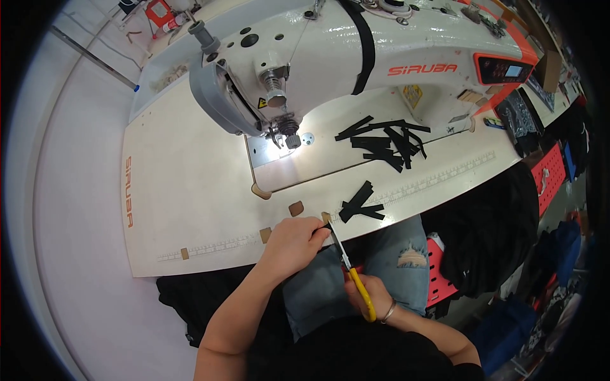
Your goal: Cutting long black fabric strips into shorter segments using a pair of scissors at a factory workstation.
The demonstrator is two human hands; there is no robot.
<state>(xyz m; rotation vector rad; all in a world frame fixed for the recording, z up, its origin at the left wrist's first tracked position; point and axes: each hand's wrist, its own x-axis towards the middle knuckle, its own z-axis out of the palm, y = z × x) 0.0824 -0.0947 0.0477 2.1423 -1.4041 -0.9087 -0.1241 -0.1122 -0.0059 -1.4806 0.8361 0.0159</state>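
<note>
Right hand gripping yellow-handled scissors, left hand pinching black strip at table edge

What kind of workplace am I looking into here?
Most likely a garment sewing workshop: an industrial sewing machine on a white work table, cut black fabric strips lying on it, and yellow-handled snips in the right hand.

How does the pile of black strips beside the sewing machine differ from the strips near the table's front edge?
The pile of black strips is larger, with many pieces crossed loosely, and lies far from both hands. The few strips near the front edge form a small cluster, just beyond the left hand and the scissors in the right hand. Both are flat, black and narrow.
</note>
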